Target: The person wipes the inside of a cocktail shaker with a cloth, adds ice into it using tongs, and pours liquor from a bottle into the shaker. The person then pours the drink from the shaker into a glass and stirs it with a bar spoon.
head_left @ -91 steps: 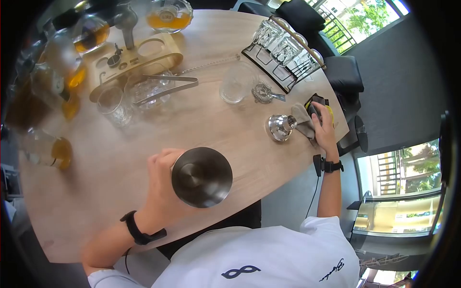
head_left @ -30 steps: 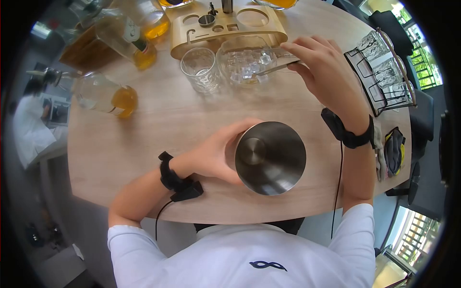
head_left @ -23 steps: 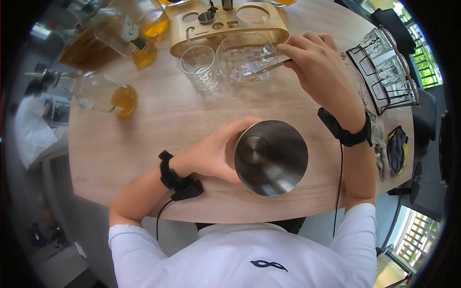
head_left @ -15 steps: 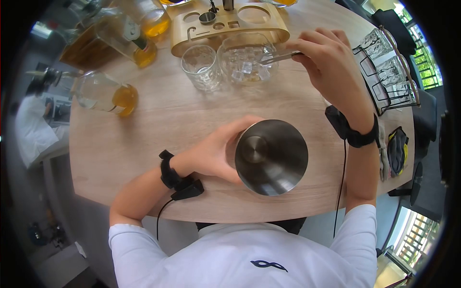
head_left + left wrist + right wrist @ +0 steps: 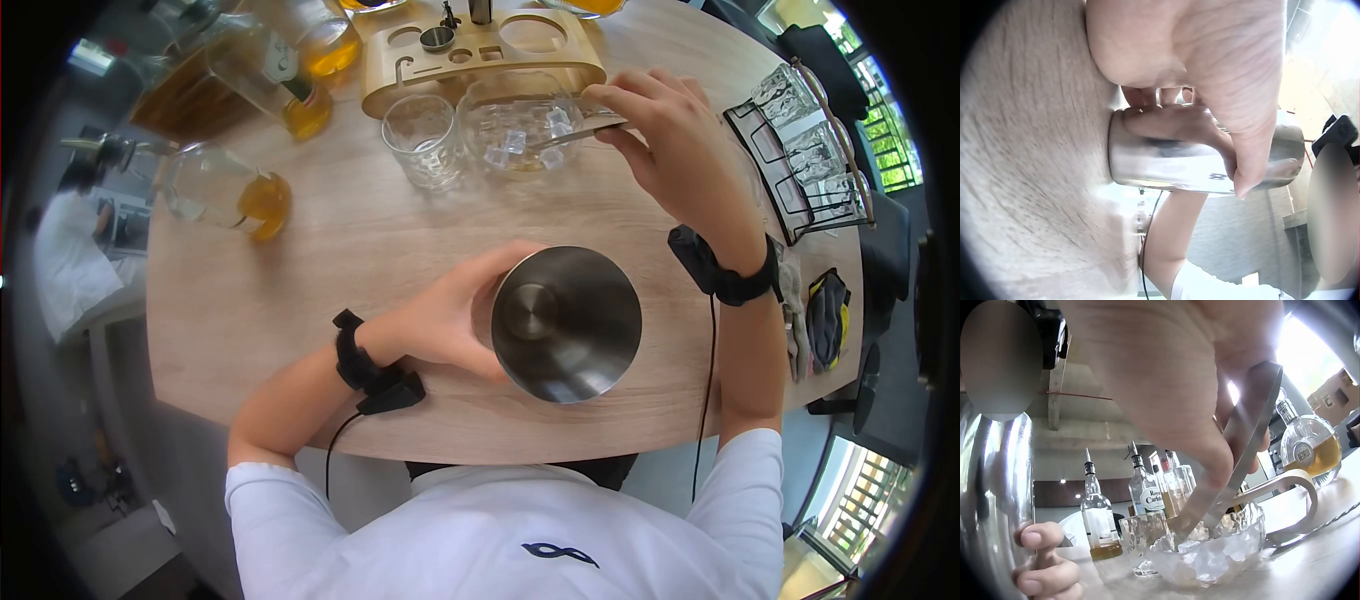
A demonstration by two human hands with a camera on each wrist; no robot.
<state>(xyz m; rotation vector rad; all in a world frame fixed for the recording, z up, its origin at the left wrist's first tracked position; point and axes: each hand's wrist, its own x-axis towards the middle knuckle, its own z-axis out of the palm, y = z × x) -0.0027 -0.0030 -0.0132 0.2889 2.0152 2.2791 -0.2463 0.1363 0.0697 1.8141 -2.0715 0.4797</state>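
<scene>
A metal shaker tin [image 5: 566, 325] stands upright on the table, its open mouth facing the head camera and nothing visible inside. My left hand [image 5: 448, 315] holds it from the side, thumb and fingers wrapped round the wall, as the left wrist view also shows. My right hand [image 5: 675, 150] pinches metal ice tongs [image 5: 590, 130] between thumb and fingers. Their tips reach down into a clear glass bowl [image 5: 1235, 565] of ice cubes [image 5: 515, 141]. In the right wrist view the tong arms [image 5: 1250, 434] slope into the ice; their ends are hidden there.
An empty clear glass [image 5: 420, 140] stands left of the bowl. Behind is a wooden bar-tool stand [image 5: 480, 85]. Bottles of amber liquor [image 5: 262, 205] crowd the left. A wire rack of glasses [image 5: 805, 150] stands at right, with a cloth [image 5: 790, 310] near the table edge.
Three seconds ago the tongs lay across the bowl and my right hand was at the table's right side. It now holds the tongs, whose tips have shifted about in the ice. The left hand keeps its grip.
</scene>
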